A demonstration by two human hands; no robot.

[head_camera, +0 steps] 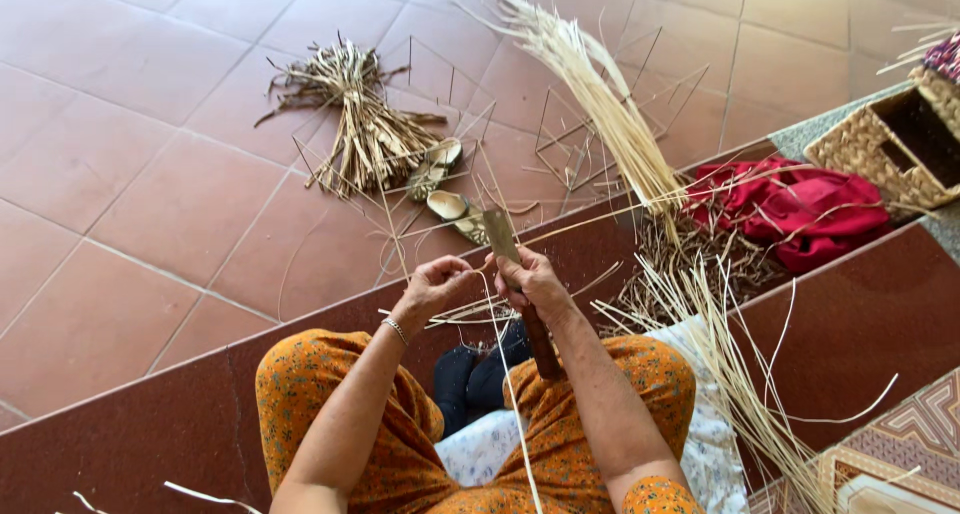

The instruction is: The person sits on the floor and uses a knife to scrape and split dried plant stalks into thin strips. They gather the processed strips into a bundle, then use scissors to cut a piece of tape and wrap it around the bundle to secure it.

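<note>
My right hand (535,282) grips a knife (502,236) with a flat blade pointing away from me and a dark wooden handle running down toward my lap. My left hand (432,284), with a bracelet at the wrist, pinches a thin pale reed strip (512,404) right beside the blade. The strip runs from my fingers down across my lap. Both hands meet above my knees, which are covered in orange patterned cloth.
A bundle of pale reeds (600,94) leans at the right. A tied bundle of dry strips (362,124) and two sandals (445,184) lie on the tiled floor. Red cloth (810,209), a woven basket (895,144) and wire frames (590,134) stand nearby.
</note>
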